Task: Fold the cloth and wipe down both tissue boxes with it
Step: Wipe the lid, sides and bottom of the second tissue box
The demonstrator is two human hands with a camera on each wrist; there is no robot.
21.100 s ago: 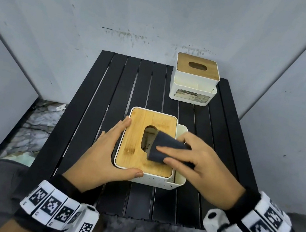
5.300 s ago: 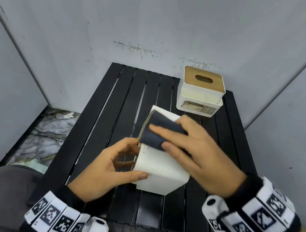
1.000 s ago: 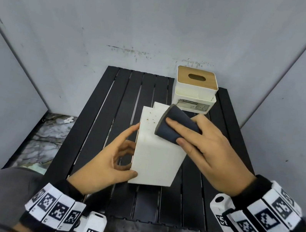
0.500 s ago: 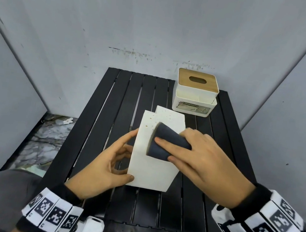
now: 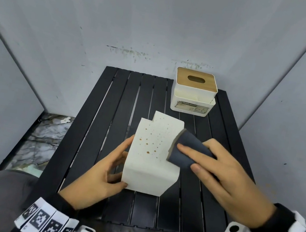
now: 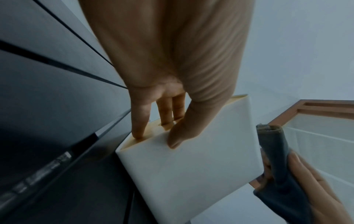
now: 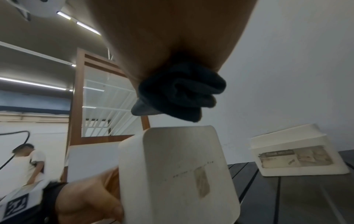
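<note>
The near tissue box (image 5: 151, 156) lies tipped on its side on the black slatted table (image 5: 120, 110), its white speckled underside facing up. My left hand (image 5: 118, 162) grips its left end, thumb on the near white wall and fingers on the wooden lid (image 6: 153, 130). My right hand (image 5: 210, 166) holds the folded dark blue cloth (image 5: 186, 152) against the right edge of that upper face. The cloth (image 7: 178, 94) is bunched under my palm, above the box (image 7: 182, 166). The far tissue box (image 5: 194, 92) stands upright at the back right.
Grey panels wall in the table at the back and on both sides. Marbled floor (image 5: 43, 138) shows to the left of the table. A person (image 7: 28, 163) stands far off in the right wrist view. The table's near edge runs just in front of my wrists.
My right hand has slid the cloth from the middle of the box's upper face to its right edge, uncovering the brown specks. My left hand keeps its grip on the box.
</note>
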